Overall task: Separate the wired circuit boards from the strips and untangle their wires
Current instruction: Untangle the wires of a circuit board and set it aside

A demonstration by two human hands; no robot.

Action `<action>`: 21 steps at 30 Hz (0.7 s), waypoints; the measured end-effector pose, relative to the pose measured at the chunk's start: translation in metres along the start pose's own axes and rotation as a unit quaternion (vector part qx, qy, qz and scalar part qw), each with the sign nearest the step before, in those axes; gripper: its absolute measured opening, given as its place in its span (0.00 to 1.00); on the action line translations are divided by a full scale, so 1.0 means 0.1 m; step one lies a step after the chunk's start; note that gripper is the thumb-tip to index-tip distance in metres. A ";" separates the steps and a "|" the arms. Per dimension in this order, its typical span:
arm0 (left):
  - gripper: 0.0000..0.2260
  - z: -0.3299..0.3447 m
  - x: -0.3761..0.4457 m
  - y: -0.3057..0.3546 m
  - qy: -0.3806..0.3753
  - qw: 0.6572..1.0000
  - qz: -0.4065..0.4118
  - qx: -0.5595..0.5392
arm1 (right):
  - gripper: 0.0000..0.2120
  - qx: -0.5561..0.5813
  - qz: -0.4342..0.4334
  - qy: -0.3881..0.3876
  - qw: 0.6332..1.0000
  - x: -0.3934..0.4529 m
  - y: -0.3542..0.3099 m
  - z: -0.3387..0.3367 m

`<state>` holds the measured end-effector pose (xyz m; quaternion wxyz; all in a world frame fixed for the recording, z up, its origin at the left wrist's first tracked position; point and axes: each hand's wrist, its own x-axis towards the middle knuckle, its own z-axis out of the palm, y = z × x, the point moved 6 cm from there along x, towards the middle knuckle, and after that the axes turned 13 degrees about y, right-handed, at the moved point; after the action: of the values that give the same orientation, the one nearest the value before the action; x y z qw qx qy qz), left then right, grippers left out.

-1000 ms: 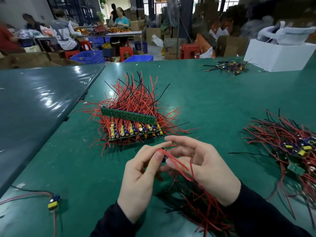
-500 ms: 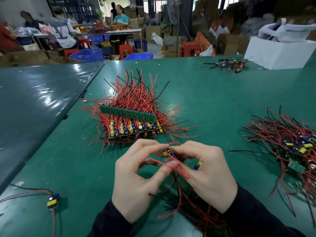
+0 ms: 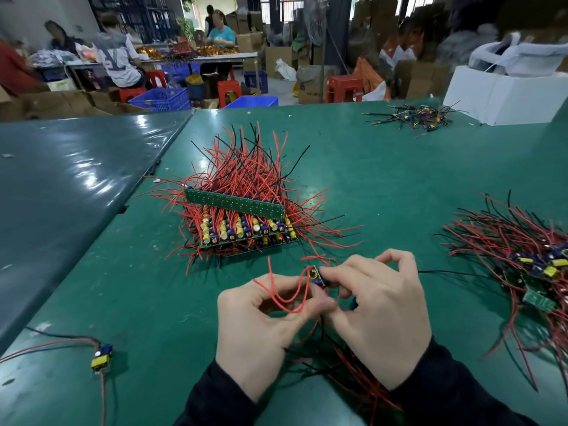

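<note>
Both my hands work close together low in the middle of the green table. My right hand (image 3: 381, 309) pinches a small wired circuit board (image 3: 315, 275) between thumb and forefinger. My left hand (image 3: 261, 321) pinches the board's red wire (image 3: 285, 299), which loops up between my fingers. A tangle of red and black wires (image 3: 347, 370) hangs below my hands and runs toward my sleeves. Behind my hands lies a stack of green board strips (image 3: 242, 222) bristling with red and black wires.
A heap of separated wired boards (image 3: 528, 259) lies at the right. One loose board with a yellow part (image 3: 103, 358) sits at the near left. A small wire pile (image 3: 412, 116) and a white foam box (image 3: 504, 93) stand at the far right. People work at tables beyond.
My hands have drawn together and risen slightly. The small board now shows between my fingertips, and the red wire has come up into a loop over my left hand.
</note>
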<state>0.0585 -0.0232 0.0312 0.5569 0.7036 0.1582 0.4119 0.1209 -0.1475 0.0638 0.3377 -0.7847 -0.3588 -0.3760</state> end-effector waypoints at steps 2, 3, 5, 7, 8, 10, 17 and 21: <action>0.11 0.03 -0.04 -0.01 0.009 0.999 -0.024 -0.021 | 0.05 -0.009 -0.012 0.014 1.000 -0.01 -0.03 -0.01; 0.10 0.03 -0.04 -0.03 0.027 0.998 -0.043 -0.037 | 0.05 -0.004 -0.010 0.015 1.000 -0.01 -0.04 -0.01; 0.06 0.00 -0.01 -0.06 0.070 0.993 -0.072 -0.065 | 0.04 0.019 0.004 0.015 1.000 -0.02 -0.05 -0.01; 0.03 -0.03 0.03 -0.06 0.085 0.988 -0.091 -0.086 | 0.03 0.047 0.020 0.018 0.999 -0.01 -0.06 -0.03; 0.04 -0.03 0.03 -0.07 0.084 0.985 -0.109 -0.103 | 0.03 0.056 0.023 0.022 0.998 0.00 -0.06 -0.04; 0.05 -0.01 0.02 -0.08 0.071 0.977 -0.145 -0.141 | 0.03 0.050 0.011 0.034 0.998 0.01 -0.06 -0.05; 0.08 0.09 -0.05 -0.17 0.020 0.915 -0.300 -0.268 | 0.03 0.088 0.038 0.016 0.995 0.00 -0.08 -0.04; 0.10 0.06 -0.02 -0.20 0.018 0.903 -0.324 -0.282 | 0.04 0.307 0.252 -0.089 0.913 -0.01 0.00 0.09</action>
<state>0.0665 -0.0221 0.0121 0.8319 0.4192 0.2650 0.2488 0.1239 -0.1408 0.0584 0.6122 -0.7372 -0.2750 -0.0785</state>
